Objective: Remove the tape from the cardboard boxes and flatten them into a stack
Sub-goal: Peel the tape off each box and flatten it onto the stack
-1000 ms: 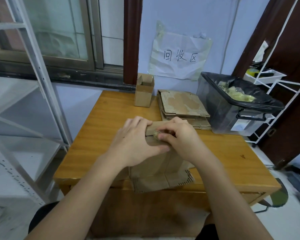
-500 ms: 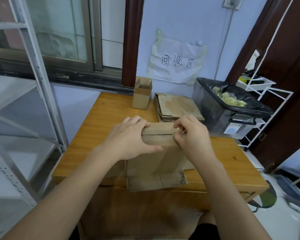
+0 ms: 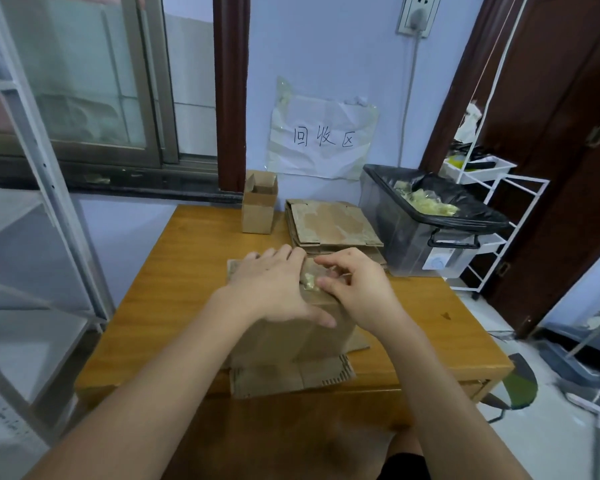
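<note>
Head view: my cardboard box (image 3: 291, 334) stands at the desk (image 3: 187, 271) front edge.
Left hand (image 3: 274, 289): flat, pressing the box top.
Right hand (image 3: 357, 289): pinching crumpled tape (image 3: 310, 280) there.

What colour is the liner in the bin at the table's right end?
Black: a black plastic bag lines the clear plastic bin, seen in the head view.
</note>
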The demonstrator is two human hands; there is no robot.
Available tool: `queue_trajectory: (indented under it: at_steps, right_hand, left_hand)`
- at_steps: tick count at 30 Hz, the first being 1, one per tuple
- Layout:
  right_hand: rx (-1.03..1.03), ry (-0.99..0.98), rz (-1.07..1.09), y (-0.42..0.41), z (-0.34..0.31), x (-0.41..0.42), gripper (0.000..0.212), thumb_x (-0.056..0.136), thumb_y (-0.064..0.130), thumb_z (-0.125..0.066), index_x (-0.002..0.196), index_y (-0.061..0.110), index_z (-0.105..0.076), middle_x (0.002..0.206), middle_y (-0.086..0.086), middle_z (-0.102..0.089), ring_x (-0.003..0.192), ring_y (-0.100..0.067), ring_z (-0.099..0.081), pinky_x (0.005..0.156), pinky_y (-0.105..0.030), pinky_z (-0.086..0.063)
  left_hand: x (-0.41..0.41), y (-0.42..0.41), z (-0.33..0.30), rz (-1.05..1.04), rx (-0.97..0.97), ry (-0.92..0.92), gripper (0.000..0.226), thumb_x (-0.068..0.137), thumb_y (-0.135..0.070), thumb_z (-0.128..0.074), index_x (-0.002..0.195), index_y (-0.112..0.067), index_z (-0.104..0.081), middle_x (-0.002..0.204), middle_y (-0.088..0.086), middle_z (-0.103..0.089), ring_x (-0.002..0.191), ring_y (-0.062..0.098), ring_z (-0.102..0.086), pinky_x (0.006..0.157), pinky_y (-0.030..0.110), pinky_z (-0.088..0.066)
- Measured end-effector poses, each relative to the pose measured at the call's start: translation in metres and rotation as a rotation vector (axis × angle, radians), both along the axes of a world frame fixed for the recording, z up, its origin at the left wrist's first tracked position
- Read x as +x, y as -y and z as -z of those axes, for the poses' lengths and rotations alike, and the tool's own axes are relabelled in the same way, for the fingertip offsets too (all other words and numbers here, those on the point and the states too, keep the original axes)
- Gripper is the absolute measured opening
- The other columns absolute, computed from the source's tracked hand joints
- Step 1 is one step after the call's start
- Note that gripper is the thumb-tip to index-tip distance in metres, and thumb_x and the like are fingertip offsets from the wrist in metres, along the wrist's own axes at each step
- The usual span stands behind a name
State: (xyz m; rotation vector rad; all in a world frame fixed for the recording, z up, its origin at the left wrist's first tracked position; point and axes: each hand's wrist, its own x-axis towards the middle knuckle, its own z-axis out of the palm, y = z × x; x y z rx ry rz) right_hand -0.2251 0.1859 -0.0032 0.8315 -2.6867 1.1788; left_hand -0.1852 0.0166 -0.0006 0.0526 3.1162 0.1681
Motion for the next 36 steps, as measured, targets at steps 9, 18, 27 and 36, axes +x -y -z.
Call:
queue_trajectory:
  at_steps: [9, 18, 27, 36]
  right_hand:
    - [0.225, 0.025, -0.101, 0.006, -0.003, -0.001, 0.024, 0.1, 0.017, -0.063, 0.121, 0.022, -0.072, 0.111, -0.002, -0.05, 0.096, -0.011, -0.048, 0.084, -0.019, -0.032]
    - [0.134, -0.173, 0.069, 0.018, 0.003, 0.002, 0.01, 0.08, 0.015, -0.071, 0.084, 0.018, -0.061, 0.087, 0.007, -0.05, 0.078, -0.016, -0.053, 0.072, -0.034, -0.048]
    - [0.075, -0.308, 0.05, -0.029, 0.007, -0.006, 0.029, 0.095, 0.009, -0.068, 0.121, 0.021, -0.075, 0.108, 0.009, -0.071, 0.106, -0.01, -0.06, 0.095, -0.025, -0.048]
    - [-0.072, 0.153, 0.049, -0.037, 0.011, -0.01, 0.033, 0.091, 0.031, -0.076, 0.123, 0.037, -0.07, 0.114, 0.011, -0.061, 0.093, -0.007, -0.057, 0.081, -0.021, -0.048]
  left_hand:
    - [0.0, 0.007, 0.009, 0.01, 0.065, -0.06, 0.114, 0.055, -0.104, -0.048, 0.143, -0.033, -0.037, 0.134, -0.011, -0.046, 0.122, 0.017, -0.046, 0.107, 0.045, -0.039]
    - [0.001, 0.011, 0.005, 0.026, 0.067, -0.051, 0.115, 0.057, -0.103, -0.05, 0.147, -0.033, -0.034, 0.134, -0.012, -0.044, 0.121, 0.016, -0.044, 0.104, 0.043, -0.038]
    - [-0.001, 0.014, 0.008, 0.041, 0.032, -0.017, 0.113, 0.064, -0.104, -0.041, 0.15, -0.033, -0.026, 0.139, -0.011, -0.039, 0.126, 0.016, -0.039, 0.107, 0.043, -0.034]
    - [0.0, 0.009, 0.001, 0.066, -0.074, 0.051, 0.115, 0.068, -0.103, -0.039, 0.154, -0.027, -0.022, 0.144, -0.007, -0.036, 0.129, 0.018, -0.039, 0.109, 0.043, -0.033]
